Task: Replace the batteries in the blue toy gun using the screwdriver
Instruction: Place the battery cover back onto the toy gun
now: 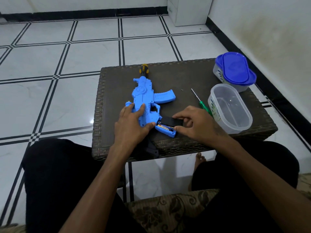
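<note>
My left hand [133, 121] lies flat on the blue toy gun [148, 105] near the tabletop's [185, 76] front edge; my right hand [193, 122] pinches the black battery cover [171, 122] over the open grip, batteries [165, 127] seated. I judge closing and screwing remain; the screwdriver [201, 102] lies beside.

The left hand [133, 121] hid the rear body of the blue toy gun [144, 100]. The black cover [171, 122] concealed most of the batteries [165, 127], and the right hand [193, 123] masked the green screwdriver [201, 102] handle's end. A speck [182, 89] was too small to identify.
</note>
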`<state>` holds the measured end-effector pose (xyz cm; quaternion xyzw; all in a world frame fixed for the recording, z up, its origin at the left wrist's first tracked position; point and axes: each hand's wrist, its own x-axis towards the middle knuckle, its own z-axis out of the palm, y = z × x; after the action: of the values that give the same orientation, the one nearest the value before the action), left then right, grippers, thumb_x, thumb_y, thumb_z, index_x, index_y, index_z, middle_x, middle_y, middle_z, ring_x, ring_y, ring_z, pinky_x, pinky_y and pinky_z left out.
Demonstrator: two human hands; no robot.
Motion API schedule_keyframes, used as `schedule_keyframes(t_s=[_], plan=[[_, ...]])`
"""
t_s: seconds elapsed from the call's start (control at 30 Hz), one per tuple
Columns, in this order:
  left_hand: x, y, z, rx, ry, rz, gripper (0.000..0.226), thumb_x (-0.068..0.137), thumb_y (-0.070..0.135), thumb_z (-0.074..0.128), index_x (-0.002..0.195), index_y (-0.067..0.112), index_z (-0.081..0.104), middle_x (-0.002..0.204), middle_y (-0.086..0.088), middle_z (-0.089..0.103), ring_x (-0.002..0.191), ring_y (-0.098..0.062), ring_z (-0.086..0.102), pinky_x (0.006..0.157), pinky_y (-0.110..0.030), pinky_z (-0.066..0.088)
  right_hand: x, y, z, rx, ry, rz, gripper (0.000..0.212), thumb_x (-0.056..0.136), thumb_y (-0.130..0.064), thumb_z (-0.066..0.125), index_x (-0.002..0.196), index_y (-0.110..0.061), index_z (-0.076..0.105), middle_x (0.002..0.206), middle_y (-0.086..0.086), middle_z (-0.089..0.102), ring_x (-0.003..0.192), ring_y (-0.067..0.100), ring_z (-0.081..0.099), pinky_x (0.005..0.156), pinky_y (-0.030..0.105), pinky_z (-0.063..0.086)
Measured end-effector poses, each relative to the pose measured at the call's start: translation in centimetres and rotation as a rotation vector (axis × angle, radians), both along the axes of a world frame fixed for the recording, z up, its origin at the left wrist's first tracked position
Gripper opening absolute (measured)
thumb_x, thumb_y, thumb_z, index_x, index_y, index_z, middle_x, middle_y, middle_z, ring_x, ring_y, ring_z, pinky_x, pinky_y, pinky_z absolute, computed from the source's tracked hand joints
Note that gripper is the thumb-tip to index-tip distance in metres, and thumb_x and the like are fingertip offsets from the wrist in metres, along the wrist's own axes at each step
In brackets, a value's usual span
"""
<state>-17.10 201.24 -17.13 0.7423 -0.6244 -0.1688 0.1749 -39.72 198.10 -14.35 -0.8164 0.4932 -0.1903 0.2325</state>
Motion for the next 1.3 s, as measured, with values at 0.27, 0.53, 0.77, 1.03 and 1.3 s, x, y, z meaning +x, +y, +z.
schedule_keyframes(t_s=[0.27,0.53,0.77,1.03,1.3], plan=[[0.5,0.1,-0.2,-0.012,-0.001,0.036,0.077,0.08,0.061,0.063,0.147,0.036,0.035,0.157,-0.004,0.025,0.146,-0.023,0.017,0.11,-0.054,0.033,1.4,0.0,0.4,0.028,0.08,0.02,0.041,0.077,-0.031,0.08,0.116,-0.022,0.072,0.1,0.001,0.061,0.07,0.008,0.053,0.076,0.027,0.049],[0.7,-0.2,-0.2,0.024,0.006,0.03,0.077,0.079,0.06,0.064,0.146,0.037,0.036,0.158,-0.003,0.023,0.146,-0.023,0.015,0.112,-0.053,0.03,2.6,-0.4,0.8,0.057,0.113,-0.043,0.04,0.073,-0.028,0.081,0.112,-0.028,0.073,0.097,-0.002,0.062,0.086,0.013,0.061,0.082,0.026,0.049],[0.7,-0.2,0.1,0.044,0.0,0.025,0.078,0.08,0.061,0.063,0.148,0.037,0.033,0.159,-0.003,0.02,0.147,-0.023,0.013,0.113,-0.054,0.028,2.7,-0.7,1.3,0.128,0.102,-0.042,0.043,0.071,-0.029,0.086,0.113,-0.029,0.073,0.087,-0.01,0.054,0.068,0.004,0.053,0.075,0.025,0.049],[0.6,-0.1,0.1,0.05,-0.011,0.027,0.079,0.08,0.062,0.062,0.148,0.037,0.032,0.159,-0.003,0.02,0.147,-0.023,0.012,0.114,-0.053,0.028,2.6,-0.2,1.1,0.115,0.12,-0.022,0.044,0.075,-0.033,0.083,0.117,-0.025,0.072,0.093,-0.004,0.059,0.074,0.012,0.062,0.08,0.031,0.054],[0.6,-0.1,0.0,0.053,-0.008,0.03,0.079,0.079,0.063,0.062,0.148,0.037,0.033,0.16,-0.002,0.019,0.147,-0.022,0.011,0.114,-0.055,0.028,1.9,0.0,0.8,0.143,0.103,-0.009,0.047,0.076,-0.028,0.083,0.12,-0.021,0.07,0.089,-0.008,0.053,0.066,0.008,0.055,0.079,0.031,0.052]])
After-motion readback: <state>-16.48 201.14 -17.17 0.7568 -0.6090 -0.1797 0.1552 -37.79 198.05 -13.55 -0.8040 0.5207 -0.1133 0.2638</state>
